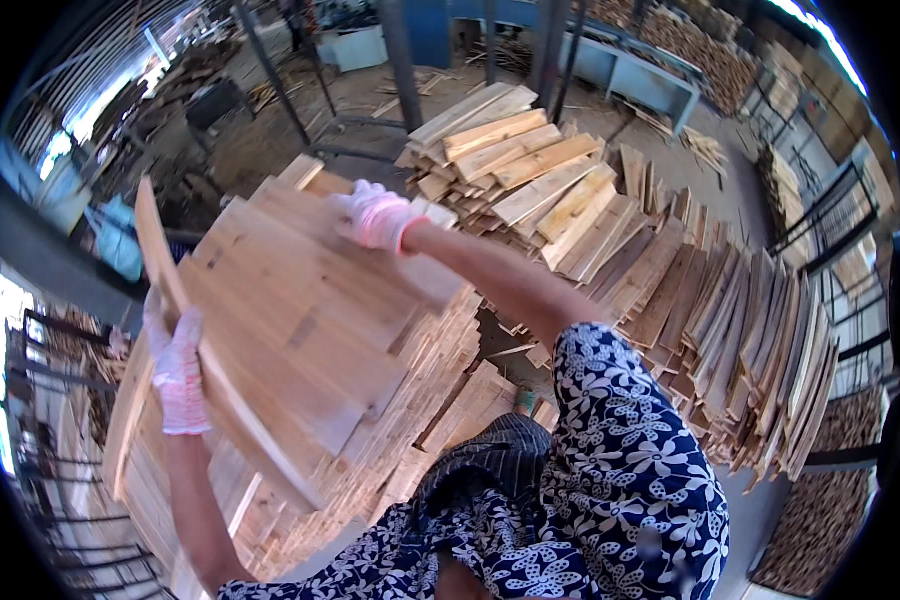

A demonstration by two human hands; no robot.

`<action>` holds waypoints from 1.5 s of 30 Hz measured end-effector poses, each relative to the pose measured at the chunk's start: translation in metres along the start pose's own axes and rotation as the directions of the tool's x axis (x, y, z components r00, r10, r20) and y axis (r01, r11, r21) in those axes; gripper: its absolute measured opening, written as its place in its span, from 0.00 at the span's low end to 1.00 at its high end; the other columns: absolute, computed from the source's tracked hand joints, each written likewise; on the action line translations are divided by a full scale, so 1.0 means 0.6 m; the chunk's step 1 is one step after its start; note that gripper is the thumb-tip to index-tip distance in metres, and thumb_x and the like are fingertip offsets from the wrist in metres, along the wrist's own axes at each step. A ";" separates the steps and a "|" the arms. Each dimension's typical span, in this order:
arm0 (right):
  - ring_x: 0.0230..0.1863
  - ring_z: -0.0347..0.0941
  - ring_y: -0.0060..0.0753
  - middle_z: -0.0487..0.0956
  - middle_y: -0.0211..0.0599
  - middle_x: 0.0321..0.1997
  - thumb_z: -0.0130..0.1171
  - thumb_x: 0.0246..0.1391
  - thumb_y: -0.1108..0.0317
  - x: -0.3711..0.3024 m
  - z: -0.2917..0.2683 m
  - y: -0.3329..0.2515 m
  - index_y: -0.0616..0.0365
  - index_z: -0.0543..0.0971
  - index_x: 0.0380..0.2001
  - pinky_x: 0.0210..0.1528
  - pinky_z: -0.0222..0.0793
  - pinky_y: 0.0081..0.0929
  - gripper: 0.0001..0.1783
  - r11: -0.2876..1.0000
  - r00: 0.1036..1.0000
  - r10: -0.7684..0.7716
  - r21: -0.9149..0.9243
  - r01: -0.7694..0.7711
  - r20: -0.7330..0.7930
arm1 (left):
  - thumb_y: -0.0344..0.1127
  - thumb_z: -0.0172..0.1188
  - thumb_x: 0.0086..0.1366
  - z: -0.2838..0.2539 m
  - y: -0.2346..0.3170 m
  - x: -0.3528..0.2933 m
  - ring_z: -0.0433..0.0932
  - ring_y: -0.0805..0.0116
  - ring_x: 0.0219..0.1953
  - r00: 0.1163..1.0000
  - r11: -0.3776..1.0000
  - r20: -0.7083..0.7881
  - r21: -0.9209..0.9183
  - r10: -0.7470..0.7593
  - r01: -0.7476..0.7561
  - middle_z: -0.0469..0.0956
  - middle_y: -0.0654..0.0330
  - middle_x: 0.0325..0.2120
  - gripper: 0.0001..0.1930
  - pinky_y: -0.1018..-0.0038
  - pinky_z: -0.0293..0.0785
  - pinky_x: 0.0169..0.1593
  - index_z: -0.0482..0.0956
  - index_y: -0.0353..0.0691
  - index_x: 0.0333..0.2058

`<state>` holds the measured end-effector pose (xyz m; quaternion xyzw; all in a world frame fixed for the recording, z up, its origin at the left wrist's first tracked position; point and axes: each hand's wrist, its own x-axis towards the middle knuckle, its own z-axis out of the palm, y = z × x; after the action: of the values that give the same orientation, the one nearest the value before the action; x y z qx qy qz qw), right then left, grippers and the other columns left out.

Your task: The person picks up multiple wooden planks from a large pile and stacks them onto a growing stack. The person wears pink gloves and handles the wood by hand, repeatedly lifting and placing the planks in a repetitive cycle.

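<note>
My left hand (177, 365), in a white and pink knit glove, grips a long wooden board (232, 385) tilted up on its edge at the left of the stack. Its thumb shows on the near side of the board. My right hand (378, 218), gloved alike, is stretched out over the far right part of the stack. Its curled fingers are on a blurred wooden plank (410, 275), and their grip is partly hidden. Between my hands, flat boards (280, 290) lie overlapping side by side on top of a tall wood stack (440, 360).
A heap of loose planks (530, 165) stands beyond my right arm. From it a long row of leaning boards (730, 320) curves right. Metal posts (400, 65) rise behind the stack. A light blue bag (118, 238) hangs at the left, and a blue-grey bench (630, 80) stands far back.
</note>
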<state>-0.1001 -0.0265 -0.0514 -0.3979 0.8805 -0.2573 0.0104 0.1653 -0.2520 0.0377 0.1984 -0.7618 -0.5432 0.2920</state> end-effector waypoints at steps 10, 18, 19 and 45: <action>0.66 0.61 0.34 0.54 0.34 0.75 0.71 0.49 0.70 -0.369 -0.090 0.084 0.43 0.38 0.79 0.65 0.66 0.34 0.65 -0.207 0.972 0.223 0.978 -0.023 0.070 | 0.30 0.64 0.64 0.666 0.116 -0.034 0.71 0.72 0.47 0.801 0.905 0.501 -0.412 0.326 -0.110 0.68 0.60 0.51 0.39 0.72 0.75 0.51 0.56 0.44 0.71; 0.66 0.68 0.52 0.55 0.53 0.77 0.62 0.57 0.67 -0.428 -0.282 0.562 0.36 0.54 0.74 0.65 0.70 0.38 0.45 0.509 0.588 0.788 0.730 -0.456 -0.183 | 0.41 0.66 0.68 1.008 0.005 -0.047 0.72 0.57 0.60 0.503 0.966 0.853 -0.228 0.140 0.118 0.73 0.48 0.58 0.34 0.65 0.68 0.64 0.64 0.36 0.67; 0.67 0.66 0.56 0.53 0.55 0.78 0.59 0.60 0.66 -0.431 -0.312 0.643 0.32 0.62 0.71 0.65 0.70 0.38 0.37 0.572 0.574 0.793 0.574 -0.586 -0.204 | 0.40 0.66 0.68 1.035 -0.015 -0.065 0.72 0.59 0.59 0.480 0.976 0.871 -0.182 0.103 0.120 0.74 0.50 0.57 0.33 0.66 0.68 0.64 0.65 0.36 0.67; 0.62 0.68 0.70 0.64 0.66 0.65 0.61 0.54 0.52 -0.827 0.211 0.658 0.49 0.51 0.75 0.62 0.69 0.58 0.50 -0.425 -0.471 0.878 0.311 -0.850 -0.087 | 0.67 0.67 0.57 1.446 -0.362 -0.364 0.61 0.47 0.72 -0.114 0.733 0.725 0.677 -0.679 -0.063 0.61 0.38 0.69 0.61 0.64 0.59 0.71 0.46 0.33 0.74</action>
<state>-0.0072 0.4849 -0.4360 0.5793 0.7770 -0.2249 0.1008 -0.2471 0.4288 -0.4250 0.0090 -0.7640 -0.3437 -0.5459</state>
